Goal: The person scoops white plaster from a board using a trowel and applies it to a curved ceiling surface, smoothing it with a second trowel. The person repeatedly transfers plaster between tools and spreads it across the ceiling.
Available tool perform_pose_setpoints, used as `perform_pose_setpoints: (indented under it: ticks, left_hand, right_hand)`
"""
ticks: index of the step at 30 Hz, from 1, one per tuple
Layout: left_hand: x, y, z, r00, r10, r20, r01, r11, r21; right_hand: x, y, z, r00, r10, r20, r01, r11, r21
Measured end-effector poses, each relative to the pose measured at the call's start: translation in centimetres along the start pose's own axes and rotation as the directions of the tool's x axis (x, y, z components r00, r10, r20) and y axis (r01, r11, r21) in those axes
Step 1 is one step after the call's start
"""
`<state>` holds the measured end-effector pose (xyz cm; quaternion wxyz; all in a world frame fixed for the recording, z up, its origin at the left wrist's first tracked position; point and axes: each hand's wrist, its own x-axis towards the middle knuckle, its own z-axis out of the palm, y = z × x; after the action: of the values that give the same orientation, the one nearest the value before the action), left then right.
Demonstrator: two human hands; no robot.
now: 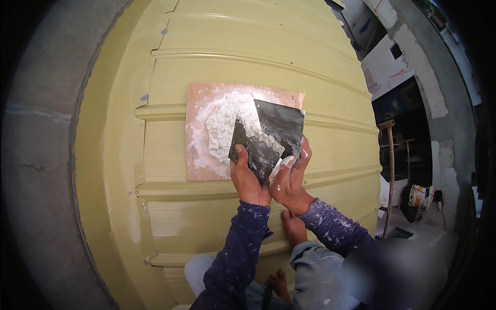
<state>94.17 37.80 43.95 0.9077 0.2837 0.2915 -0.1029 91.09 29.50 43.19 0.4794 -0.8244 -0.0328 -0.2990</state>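
Observation:
My left hand (249, 181) grips a dark, thin flat plate (245, 140), its thumb on the face, with white paste (266, 135) along the upper right edge. Beside it my right hand (292, 188), spotted with white, holds a second dark plate (284, 119), which partly lies behind the first. Both plates are over a pinkish square board (196, 165) bearing a heap of white paste (219, 119). The board rests on pale yellow ribbed metal sheeting (170, 206). The two hands are close together, and some right fingertips are coated white.
Bare feet (294, 227) and denim-clad legs (315, 274) are on the sheeting below my hands. A concrete wall (41, 155) runs along the left. At the right are a pole (390, 181), a white bucket (421, 196), a patched wall (418, 67) and a dark opening.

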Motion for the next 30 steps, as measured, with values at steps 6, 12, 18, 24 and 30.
perform_pose_setpoints:
  ticks: [6, 12, 18, 24, 30]
  left_hand:
    - [0.8, 2.5, -0.5, 0.988, 0.105, 0.115, -0.111, 0.993, 0.049]
    - [0.7, 3.5, -0.2, 0.991, 0.043, 0.128, -0.04, 0.999, -0.025]
    - [0.3, 4.8, -3.3, 0.997, 0.066, 0.05, -0.069, 0.995, 0.073]
    - [0.2, 4.1, -3.8, 0.984, 0.057, 0.17, -0.079, 0.989, 0.123]
    - [0.6, 6.5, -4.7, 0.984, 0.161, 0.074, -0.175, 0.955, 0.242]
  right_hand:
    - [0.5, -0.2, -1.1, 0.951, 0.126, 0.282, -0.132, 0.991, 0.001]
    - [0.2, 0.5, -0.6, 0.902, 0.194, 0.385, -0.214, 0.977, 0.01]
    - [0.2, 2.7, 0.5, 0.619, 0.699, 0.359, -0.696, 0.277, 0.662]
    - [-1.4, 1.4, 5.2, 0.395, 0.745, 0.538, -0.731, -0.1, 0.675]
    - [-3.4, -0.5, 6.3, 0.493, 0.548, 0.675, -0.84, 0.097, 0.534]
